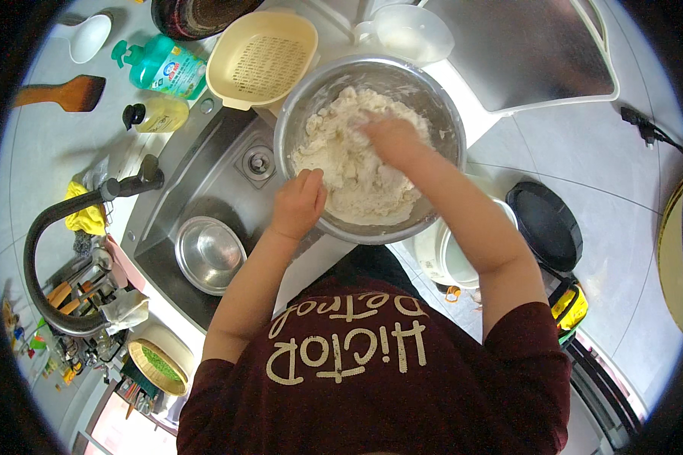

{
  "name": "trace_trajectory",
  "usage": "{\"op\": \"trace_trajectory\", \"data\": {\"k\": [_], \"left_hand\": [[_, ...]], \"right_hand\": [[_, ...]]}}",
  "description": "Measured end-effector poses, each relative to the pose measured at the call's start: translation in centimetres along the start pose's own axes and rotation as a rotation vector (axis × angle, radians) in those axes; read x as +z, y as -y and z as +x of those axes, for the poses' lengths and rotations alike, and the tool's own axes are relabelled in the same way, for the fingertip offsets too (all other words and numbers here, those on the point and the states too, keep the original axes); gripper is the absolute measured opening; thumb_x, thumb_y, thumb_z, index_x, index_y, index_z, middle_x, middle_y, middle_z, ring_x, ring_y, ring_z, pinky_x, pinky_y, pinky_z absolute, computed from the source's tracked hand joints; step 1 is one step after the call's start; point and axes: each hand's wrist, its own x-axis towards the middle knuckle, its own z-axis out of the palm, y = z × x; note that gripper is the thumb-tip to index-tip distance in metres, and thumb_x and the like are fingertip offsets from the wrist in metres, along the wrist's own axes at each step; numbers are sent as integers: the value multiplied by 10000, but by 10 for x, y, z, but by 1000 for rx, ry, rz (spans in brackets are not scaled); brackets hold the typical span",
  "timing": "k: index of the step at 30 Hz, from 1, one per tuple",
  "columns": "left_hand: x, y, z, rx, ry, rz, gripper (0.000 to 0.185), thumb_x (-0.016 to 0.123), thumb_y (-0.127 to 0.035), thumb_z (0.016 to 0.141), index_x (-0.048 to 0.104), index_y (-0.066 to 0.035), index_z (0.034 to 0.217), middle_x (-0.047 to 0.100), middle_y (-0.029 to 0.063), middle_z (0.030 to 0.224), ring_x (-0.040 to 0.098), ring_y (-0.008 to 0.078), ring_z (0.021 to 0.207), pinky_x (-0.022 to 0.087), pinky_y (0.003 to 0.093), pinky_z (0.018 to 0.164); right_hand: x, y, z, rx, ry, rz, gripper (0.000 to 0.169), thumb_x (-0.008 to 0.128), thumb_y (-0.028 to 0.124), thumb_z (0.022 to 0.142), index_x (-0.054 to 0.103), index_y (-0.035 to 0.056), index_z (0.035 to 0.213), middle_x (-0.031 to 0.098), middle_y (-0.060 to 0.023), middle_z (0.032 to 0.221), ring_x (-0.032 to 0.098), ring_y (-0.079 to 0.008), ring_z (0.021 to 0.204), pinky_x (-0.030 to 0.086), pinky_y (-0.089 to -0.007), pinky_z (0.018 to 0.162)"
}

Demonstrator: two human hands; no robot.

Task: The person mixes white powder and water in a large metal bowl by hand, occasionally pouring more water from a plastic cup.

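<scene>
A large stainless steel bowl [456,128] stands in front of me, straddling the sink edge and the white counter. Lumpy, pale dough [370,190] with loose floury bits fills much of it, and smears cling to the inner wall. My left hand [299,200] grips the bowl's near-left rim with curled fingers. Inside the bowl, my right hand [391,141] presses into the upper part of the dough. Its fingers are blurred and partly hidden there, so their closing cannot be made out.
Left of the bowl lies a steel sink [205,170] holding a small metal basin [209,253], with a black faucet [34,244] beyond. A cream strainer basket [262,57], a translucent measuring jug [412,34] and pump bottles [162,68] stand behind. A white bucket [452,256] is at the right.
</scene>
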Motion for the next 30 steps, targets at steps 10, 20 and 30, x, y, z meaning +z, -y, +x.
{"op": "trace_trajectory", "data": {"k": [10,20,30], "left_hand": [[7,5,1,50,-125,-28,243,592,-25,763,555,-58,1001,550,107,789,567,293,595,458,380,521],[7,2,2,38,-133,-11,234,601,-25,759,553,-45,987,536,112,758,560,289,573,453,383,503],[5,2,1,-20,-80,-36,210,580,4,778,556,-49,979,564,123,775,585,307,621,470,382,533]], "right_hand": [[-6,76,15,-127,99,105,304,565,169,814,646,151,1106,589,-126,1172,578,-290,1089,474,-445,846],[2,-9,-29,-160,-124,-180,319,552,182,841,645,173,1146,552,-79,1254,508,-299,1180,430,-501,913],[16,74,-32,-208,364,72,422,519,116,839,595,229,1238,536,-39,1302,486,-293,1207,388,-473,976]]}}
